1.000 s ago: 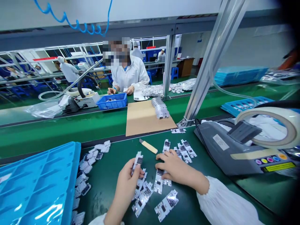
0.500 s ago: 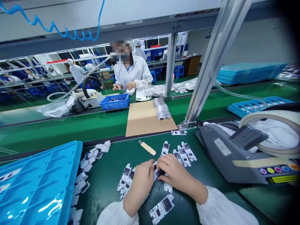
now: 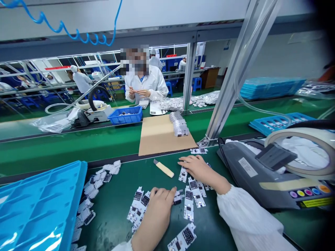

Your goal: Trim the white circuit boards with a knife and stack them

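Note:
Small white circuit strips with black square patches [image 3: 188, 204] lie scattered on the green mat [image 3: 110, 223]. My left hand [image 3: 157, 205] rests palm down against a cluster of these strips [image 3: 137, 205], with nothing visible in its grip. My right hand [image 3: 197, 169] lies flat and higher up the mat, its fingers over the strips near the far edge. A wooden-handled craft knife [image 3: 164, 169] lies just left of my right hand. Part of the strips is hidden beneath both hands.
A blue plastic tray [image 3: 39, 209] fills the lower left, with more strips [image 3: 90, 195] beside it. A grey tape dispenser [image 3: 261, 174] stands right. Beyond the mat, stacked strips [image 3: 179, 124] sit on cardboard [image 3: 163, 136]. A co-worker [image 3: 146, 83] sits across the green conveyor [image 3: 65, 150].
My right hand has moved up the mat, away from me. My left hand has shifted left and no longer holds the strip seen a second ago. Strips lie rearranged below my hands.

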The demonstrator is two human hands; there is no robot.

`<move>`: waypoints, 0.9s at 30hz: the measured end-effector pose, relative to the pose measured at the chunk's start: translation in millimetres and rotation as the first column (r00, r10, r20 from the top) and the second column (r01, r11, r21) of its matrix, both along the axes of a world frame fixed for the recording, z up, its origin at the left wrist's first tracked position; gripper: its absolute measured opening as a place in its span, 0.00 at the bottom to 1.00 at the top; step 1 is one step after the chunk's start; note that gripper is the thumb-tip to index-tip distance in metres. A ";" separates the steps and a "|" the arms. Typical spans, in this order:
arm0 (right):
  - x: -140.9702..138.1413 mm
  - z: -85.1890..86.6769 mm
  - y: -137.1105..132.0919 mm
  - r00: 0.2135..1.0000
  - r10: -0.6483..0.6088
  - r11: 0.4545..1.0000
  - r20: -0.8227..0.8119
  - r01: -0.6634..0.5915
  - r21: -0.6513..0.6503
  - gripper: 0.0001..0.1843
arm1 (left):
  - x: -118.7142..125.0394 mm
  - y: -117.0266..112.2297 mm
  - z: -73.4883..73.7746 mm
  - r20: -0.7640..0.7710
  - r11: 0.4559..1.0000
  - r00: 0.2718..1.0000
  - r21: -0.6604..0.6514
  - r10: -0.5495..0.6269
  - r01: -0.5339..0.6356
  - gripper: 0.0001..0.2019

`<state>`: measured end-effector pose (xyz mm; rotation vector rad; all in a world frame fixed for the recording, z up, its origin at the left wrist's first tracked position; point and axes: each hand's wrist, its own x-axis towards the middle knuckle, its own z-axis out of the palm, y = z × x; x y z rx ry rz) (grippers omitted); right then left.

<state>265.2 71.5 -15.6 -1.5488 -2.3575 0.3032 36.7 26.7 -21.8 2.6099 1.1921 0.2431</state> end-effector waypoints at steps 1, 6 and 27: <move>0.9 -2.5 4.3 1.000 0.000 1.000 0.015 0.000 -0.004 0.20 | -0.7 -0.8 -0.4 -0.008 1.000 1.000 0.027 -0.014 0.014 0.23; 10.5 -5.1 6.1 1.000 -0.023 0.999 0.007 0.023 -0.026 0.09 | -2.1 -2.5 -3.3 -0.038 0.992 0.999 0.129 0.001 0.004 0.18; -47.9 2.9 -18.3 0.994 0.091 0.991 -0.068 -0.097 -0.094 0.09 | -5.0 -8.1 -7.4 0.051 0.942 0.986 0.292 0.156 -0.164 0.11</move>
